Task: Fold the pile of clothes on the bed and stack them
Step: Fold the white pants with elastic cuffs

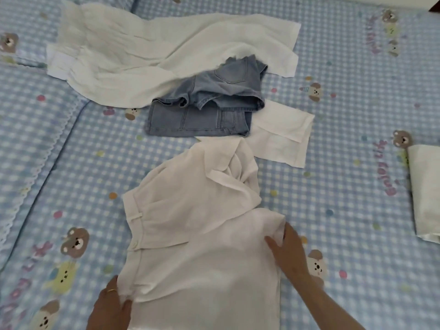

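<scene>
A white garment with a waistband and button [195,234] lies spread on the bed in front of me. My left hand [112,306], a ring on one finger, pinches its lower left edge. My right hand [289,251] grips a fold of the cloth at its right edge. Beyond it lie light-blue denim shorts [209,106], crumpled. A long white garment [152,58] sprawls across the back, partly over the shorts. A small folded white piece [281,136] lies right of the shorts.
The bed [345,103] has a blue checked sheet with bear prints. A folded white item [426,194] sits at the right edge. A lace-trimmed cover edge [35,170] runs along the left.
</scene>
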